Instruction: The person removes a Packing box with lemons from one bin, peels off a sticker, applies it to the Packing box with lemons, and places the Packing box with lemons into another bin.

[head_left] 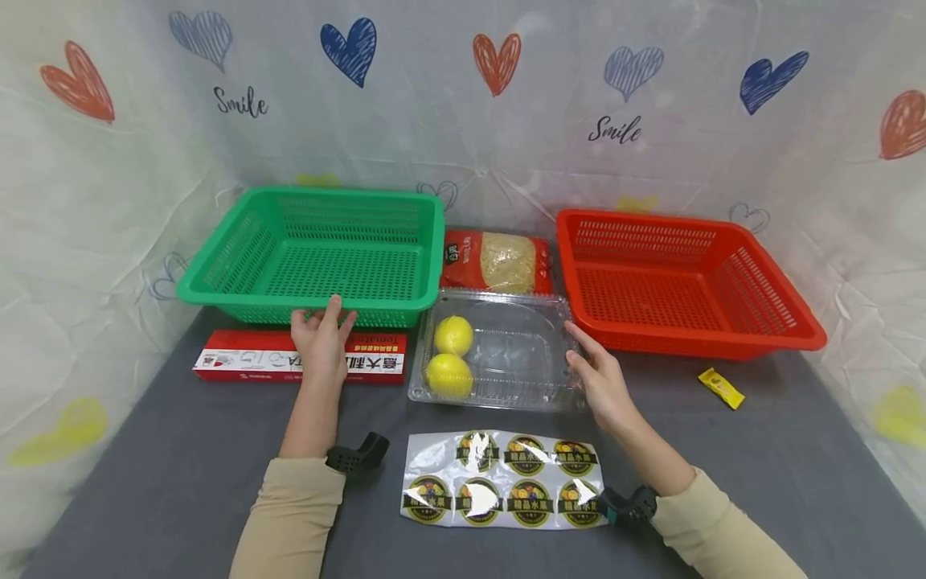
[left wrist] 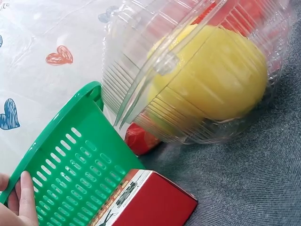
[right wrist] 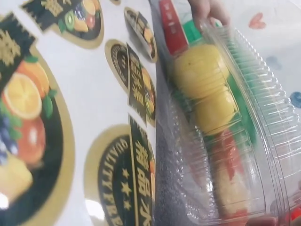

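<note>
My left hand (head_left: 321, 338) is at the front rim of the green basket (head_left: 427, 297), its fingers extended against the outer wall in the left wrist view. Just below it lies a red and white pasta box (head_left: 376, 360). On the other side my right hand (head_left: 604, 382) holds the right edge of a clear plastic container (head_left: 517, 350) between thumb and fingers. Two yellow lemons (head_left: 450, 375) sit inside at the container's left end. Whether the lid is fastened I cannot tell. Only fingertips (right wrist: 262, 221) of the right hand show in the right wrist view.
A red basket (head_left: 723, 346) stands at the right. Behind the container lies a red food bag (head_left: 499, 261) with a see-through window. A sheet of round fruit stickers (head_left: 506, 480) lies in front, and a small yellow packet (head_left: 721, 388) is at right.
</note>
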{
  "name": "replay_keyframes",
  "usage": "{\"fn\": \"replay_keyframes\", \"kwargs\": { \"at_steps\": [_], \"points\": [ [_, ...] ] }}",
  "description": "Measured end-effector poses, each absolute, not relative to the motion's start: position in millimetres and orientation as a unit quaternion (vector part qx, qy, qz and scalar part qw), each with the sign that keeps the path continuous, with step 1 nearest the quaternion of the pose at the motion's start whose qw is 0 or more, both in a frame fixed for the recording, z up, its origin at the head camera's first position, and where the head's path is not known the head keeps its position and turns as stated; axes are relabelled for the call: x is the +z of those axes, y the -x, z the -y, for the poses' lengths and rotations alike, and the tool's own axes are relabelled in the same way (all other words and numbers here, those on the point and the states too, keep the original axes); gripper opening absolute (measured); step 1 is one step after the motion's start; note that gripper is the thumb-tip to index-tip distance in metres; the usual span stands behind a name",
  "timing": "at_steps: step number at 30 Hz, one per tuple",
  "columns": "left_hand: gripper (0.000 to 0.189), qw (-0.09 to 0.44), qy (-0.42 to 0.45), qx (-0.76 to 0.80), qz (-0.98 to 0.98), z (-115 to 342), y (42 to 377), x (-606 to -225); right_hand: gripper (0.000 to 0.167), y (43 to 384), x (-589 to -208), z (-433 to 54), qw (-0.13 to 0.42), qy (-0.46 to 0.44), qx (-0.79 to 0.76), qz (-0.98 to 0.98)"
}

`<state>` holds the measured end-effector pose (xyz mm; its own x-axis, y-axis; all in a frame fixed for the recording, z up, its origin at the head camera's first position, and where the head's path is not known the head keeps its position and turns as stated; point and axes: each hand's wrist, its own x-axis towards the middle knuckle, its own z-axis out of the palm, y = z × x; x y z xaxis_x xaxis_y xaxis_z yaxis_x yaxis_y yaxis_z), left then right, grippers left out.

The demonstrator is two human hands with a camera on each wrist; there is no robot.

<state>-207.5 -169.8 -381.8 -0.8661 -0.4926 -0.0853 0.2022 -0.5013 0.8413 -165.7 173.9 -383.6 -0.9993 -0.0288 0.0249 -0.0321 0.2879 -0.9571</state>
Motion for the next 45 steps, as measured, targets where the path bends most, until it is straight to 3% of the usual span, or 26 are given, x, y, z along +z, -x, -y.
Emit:
{"fn": "replay_keyframes", "kwargs": {
  "at_steps": [10, 27, 38, 45],
  "points": [
    [0.03, 0.206, -0.157, -0.85, 0.458, 165.6, 207.4, -381.9, 0.046, 171.8, -382.4, -177.1, -0.003, -0.019, 0.577, 0.817],
    [0.045, 0.21, -0.147, -0.857, 0.448, 166.4, 213.2, -377.2, 0.047, 174.8, -375.0, -181.4, -0.024, -0.032, 0.532, 0.846],
    [0.033, 0.187, -0.176, -0.855, 0.451, 166.6, 211.5, -370.6, 0.05, 172.4, -378.1, -190.3, -0.023, -0.055, 0.52, 0.852],
    [0.042, 0.175, -0.188, -0.847, 0.466, 172.2, 205.1, -368.8, 0.049, 168.5, -377.0, -196.2, -0.023, -0.063, 0.534, 0.843]
  ]
}}
